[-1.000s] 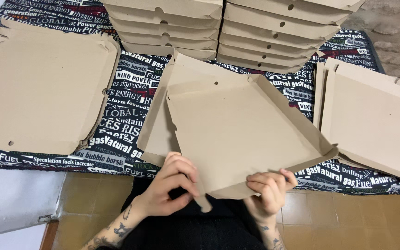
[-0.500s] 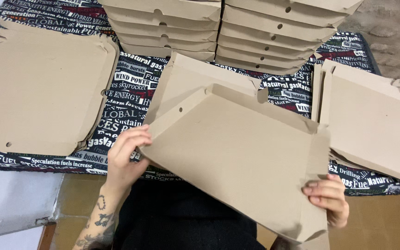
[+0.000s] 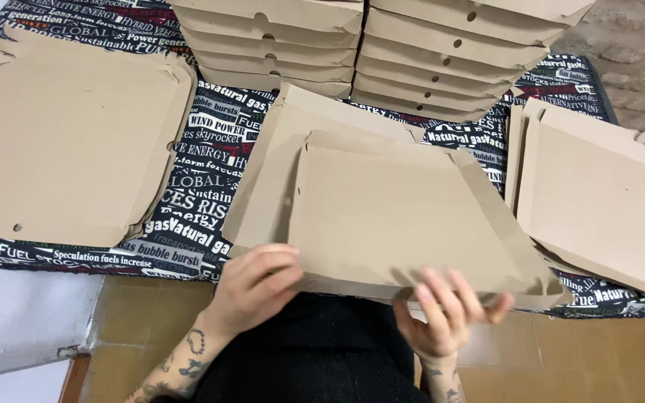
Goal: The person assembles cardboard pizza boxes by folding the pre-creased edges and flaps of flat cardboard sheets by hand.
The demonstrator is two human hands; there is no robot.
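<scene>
Gripping the half-folded box (image 3: 404, 213) at its near edge, my left hand (image 3: 257, 282) lies on top, fingers closed over it, my right hand (image 3: 446, 313) cups it from below. It sits mid-surface, stacks (image 3: 382, 52) behind, flats (image 3: 69, 142) left.

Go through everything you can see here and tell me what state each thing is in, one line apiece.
Brown cardboard box blank in the hands: partly folded, sides raised, near edge off the table.
Left hand: gripping the blank's near-left corner.
Right hand: fingers spread under the blank's near edge.
Flat cardboard stack, left: unfolded, lying flat.
Cardboard blanks, right: lying unfolded, flaps loose.
Two stacks of finished boxes: closed, piled up.
Printed black cloth: spread over the table.
</scene>
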